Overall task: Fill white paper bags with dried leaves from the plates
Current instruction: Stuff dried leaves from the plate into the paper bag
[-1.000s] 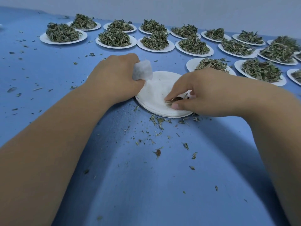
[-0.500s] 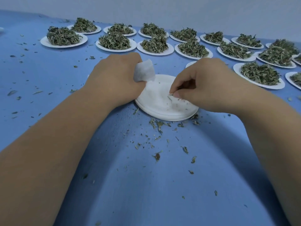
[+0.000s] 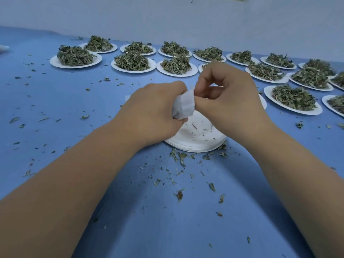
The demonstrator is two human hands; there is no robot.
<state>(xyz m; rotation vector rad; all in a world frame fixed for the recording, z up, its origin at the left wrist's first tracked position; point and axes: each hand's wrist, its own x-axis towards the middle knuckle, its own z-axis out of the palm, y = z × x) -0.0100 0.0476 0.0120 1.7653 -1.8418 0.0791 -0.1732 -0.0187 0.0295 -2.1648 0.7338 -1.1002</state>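
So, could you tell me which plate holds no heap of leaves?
The nearest plate, atop a stack: only crumbs lie on it, while the far plates carry heaps.

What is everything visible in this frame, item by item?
paper bag: one, white, held just above the stacked plates
stacked plates: one pile, white, nearly bare, table centre
plates of dried leaves: over a dozen, white with green heaps, rows along the back and right
loose leaf bits: many, green, scattered over the table
table: one, blue
wall: one, pale, behind the table
left hand: one, grip round the paper bag
right hand: one, fingers curled, fingertips at the bag's mouth
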